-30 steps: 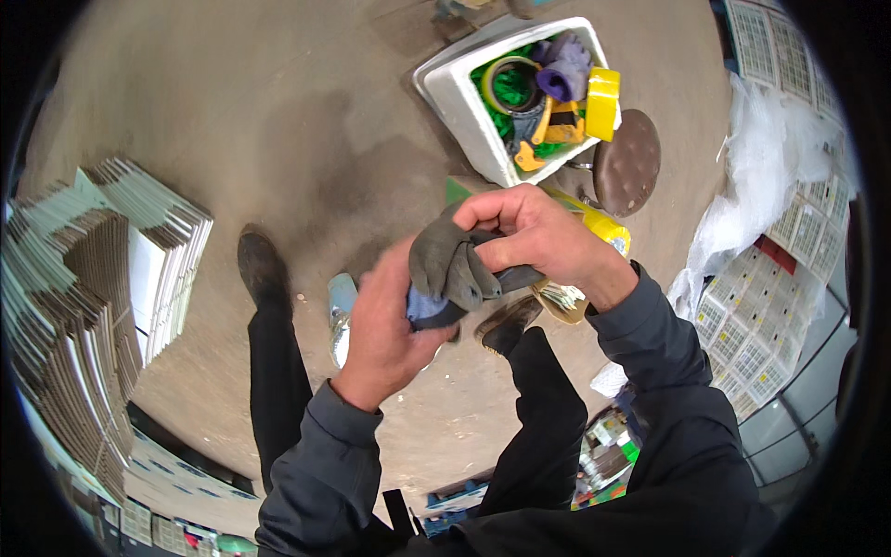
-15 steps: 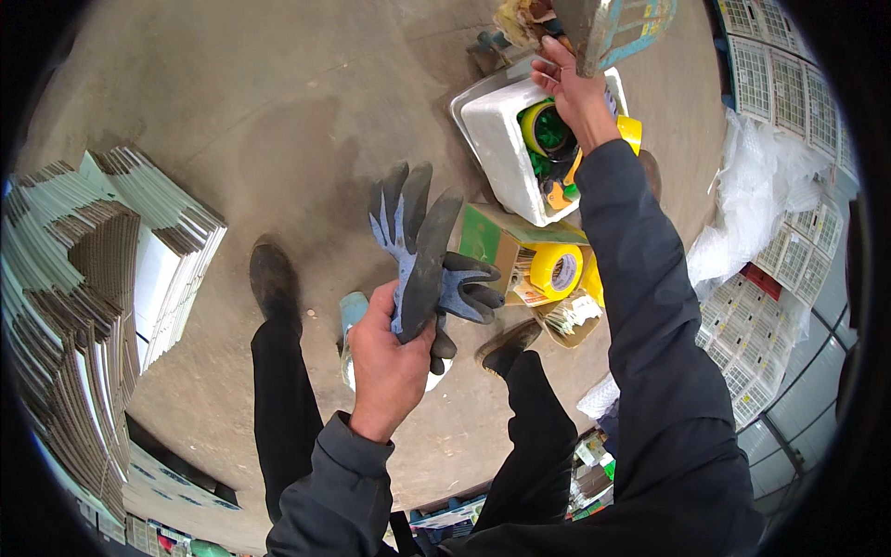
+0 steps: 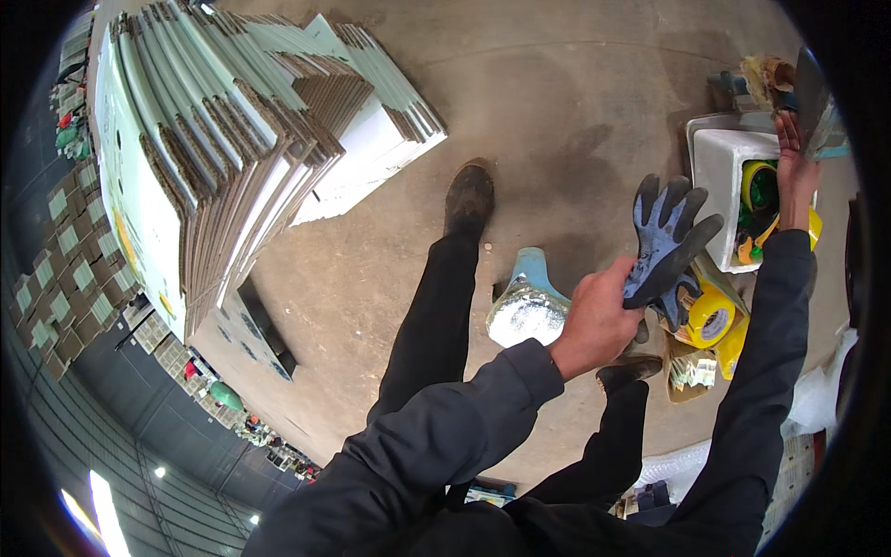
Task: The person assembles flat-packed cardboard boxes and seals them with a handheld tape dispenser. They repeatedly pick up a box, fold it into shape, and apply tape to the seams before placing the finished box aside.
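Note:
My left hand [image 3: 594, 320] is closed around a pair of blue-grey work gloves [image 3: 661, 246] with dark coated palms and fingers. The gloves' fingers stick up and to the right, above the floor. My right hand [image 3: 796, 176] reaches far out at the right, its fingers stretched and its palm partly hidden. It is beside a worn grey-and-teal panel-like object [image 3: 819, 107]; whether it touches that object I cannot tell. Below this hand stands a white foam box [image 3: 715, 172] with rolls of tape and orange-handled items inside.
An opened carton [image 3: 689, 376] holds yellow tape rolls [image 3: 710, 316] and papers. Between my feet is a light-blue object with a silvery wrapped top [image 3: 527, 311]. Tall stacks of folded cardboard [image 3: 251, 139] stand at the left. Bubble wrap [image 3: 682, 469] lies at the lower right.
The view has swung left, so the cardboard stacks fill more of it and the foam box sits farther right. My left hand still holds the gloves; my right hand stays near the panel-like object.

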A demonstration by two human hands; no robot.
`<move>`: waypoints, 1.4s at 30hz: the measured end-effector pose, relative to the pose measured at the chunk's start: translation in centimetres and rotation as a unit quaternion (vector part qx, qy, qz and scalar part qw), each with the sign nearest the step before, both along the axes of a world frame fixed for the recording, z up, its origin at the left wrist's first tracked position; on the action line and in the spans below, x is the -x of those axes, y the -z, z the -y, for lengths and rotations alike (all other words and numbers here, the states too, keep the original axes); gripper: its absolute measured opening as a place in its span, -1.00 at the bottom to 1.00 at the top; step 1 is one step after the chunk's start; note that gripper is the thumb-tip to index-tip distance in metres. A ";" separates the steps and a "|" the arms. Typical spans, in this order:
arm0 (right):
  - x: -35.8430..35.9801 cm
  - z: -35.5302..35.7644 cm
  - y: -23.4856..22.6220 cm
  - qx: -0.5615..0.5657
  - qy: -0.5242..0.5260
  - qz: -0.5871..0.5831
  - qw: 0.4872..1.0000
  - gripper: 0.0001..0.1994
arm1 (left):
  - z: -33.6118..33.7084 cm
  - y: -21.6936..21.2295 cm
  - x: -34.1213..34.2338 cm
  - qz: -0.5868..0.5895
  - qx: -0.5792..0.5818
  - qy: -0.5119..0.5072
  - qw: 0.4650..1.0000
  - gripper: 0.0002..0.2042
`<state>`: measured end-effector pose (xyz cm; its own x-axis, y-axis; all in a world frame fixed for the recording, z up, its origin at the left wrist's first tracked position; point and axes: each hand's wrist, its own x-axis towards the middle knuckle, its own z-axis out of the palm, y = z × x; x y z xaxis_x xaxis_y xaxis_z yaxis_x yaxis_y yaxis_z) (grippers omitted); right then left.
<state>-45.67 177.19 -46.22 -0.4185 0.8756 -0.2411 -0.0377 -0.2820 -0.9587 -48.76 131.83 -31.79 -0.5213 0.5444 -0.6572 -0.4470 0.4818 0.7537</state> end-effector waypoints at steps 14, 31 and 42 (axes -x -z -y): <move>-2.6 1.4 0.2 0.316 -0.204 -0.336 0.863 -0.49 | -0.4 0.6 -1.8 0.049 0.017 0.011 0.999 -0.64; -8.8 8.0 -4.0 0.311 -0.047 -0.168 0.934 -0.50 | 2.0 -2.6 2.0 -0.149 -0.028 0.103 0.983 -0.69; -7.2 31.1 -28.4 0.349 -0.147 0.118 0.918 -0.71 | 31.4 -30.8 14.6 -0.145 0.044 -0.376 0.914 -0.71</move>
